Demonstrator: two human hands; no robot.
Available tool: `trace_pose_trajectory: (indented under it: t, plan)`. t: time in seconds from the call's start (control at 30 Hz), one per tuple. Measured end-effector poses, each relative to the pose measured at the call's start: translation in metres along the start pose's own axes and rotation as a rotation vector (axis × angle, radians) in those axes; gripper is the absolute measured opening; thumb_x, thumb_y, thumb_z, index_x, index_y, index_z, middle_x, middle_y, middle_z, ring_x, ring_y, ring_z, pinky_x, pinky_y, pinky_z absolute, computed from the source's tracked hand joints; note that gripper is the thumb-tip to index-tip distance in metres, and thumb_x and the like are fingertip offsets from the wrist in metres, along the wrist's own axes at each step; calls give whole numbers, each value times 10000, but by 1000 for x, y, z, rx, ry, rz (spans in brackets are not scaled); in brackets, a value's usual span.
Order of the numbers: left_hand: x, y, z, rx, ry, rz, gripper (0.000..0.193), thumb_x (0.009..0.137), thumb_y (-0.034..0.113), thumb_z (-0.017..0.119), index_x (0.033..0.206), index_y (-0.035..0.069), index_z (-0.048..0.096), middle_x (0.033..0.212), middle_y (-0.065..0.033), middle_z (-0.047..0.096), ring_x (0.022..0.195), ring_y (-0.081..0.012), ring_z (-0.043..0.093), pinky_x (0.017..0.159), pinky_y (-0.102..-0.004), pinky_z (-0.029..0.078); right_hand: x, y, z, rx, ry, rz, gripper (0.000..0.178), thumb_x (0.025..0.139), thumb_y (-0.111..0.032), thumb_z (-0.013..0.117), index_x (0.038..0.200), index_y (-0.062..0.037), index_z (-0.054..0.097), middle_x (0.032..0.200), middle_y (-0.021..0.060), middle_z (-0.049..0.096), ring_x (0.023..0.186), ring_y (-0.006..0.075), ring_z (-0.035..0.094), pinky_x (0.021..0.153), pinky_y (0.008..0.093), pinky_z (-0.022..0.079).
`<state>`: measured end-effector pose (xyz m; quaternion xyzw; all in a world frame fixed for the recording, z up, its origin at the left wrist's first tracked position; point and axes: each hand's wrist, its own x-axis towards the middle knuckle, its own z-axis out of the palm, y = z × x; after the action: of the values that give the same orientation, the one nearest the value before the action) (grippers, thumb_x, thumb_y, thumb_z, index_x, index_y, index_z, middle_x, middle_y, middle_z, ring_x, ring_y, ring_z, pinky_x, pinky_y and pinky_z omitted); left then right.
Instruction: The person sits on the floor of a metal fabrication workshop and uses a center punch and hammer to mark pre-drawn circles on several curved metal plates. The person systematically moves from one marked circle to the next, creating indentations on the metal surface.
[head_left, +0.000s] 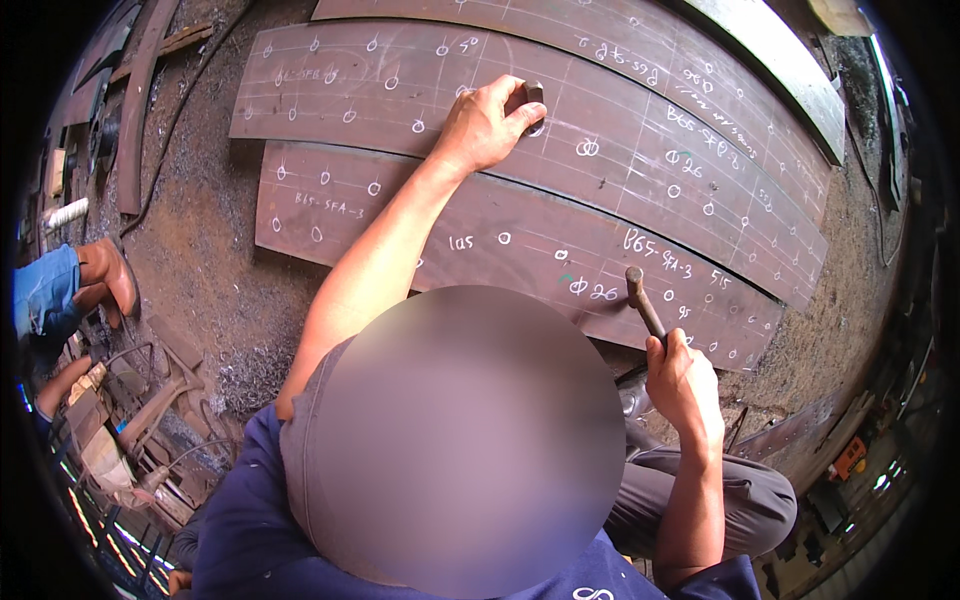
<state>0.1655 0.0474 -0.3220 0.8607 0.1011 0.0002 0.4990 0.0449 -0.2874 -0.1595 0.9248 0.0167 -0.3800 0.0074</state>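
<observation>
My left hand grips a short dark metal punch, standing on the brown steel plate in the middle. My fingers are wrapped round its sides; its lower tip is hard to make out. A hammer is in my right hand, its head raised at the right, above the nearer steel plate. Chalk lines, small chalk circles and handwritten marks cover both plates.
Another marked plate lies at the far side, with a pale metal bar at the upper right. Metal shavings litter the ground. On the left are a person's brown boots and a heap of scrap and tools.
</observation>
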Motion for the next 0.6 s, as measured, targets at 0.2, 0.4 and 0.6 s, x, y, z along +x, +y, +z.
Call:
trace_pose_trajectory:
  t: [0.2,0.4,0.6]
  plan:
    - [0,1,4,-3,9,10,393,957,369,770,1156,35,719,977,-119,795,904,-243,770,810,-378,584,-1,1,1,-14,2,5,348,1069,-320,555,944,5,559,763,267,695,764,470,714,709,548,562]
    - [-5,2,5,-20,36,87,378,957,356,771,1155,41,701,967,-137,786,873,-275,770,791,-386,586,-3,4,3,-13,21,-5,351,1067,-329,558,957,5,566,766,267,696,761,470,713,704,549,560]
    - [-17,-9,11,117,144,396,315,923,246,798,1169,110,655,970,-73,761,885,-273,743,770,-414,572,3,-21,-2,170,149,-72,260,1061,-288,585,1039,-29,572,744,240,690,710,462,704,648,560,547]
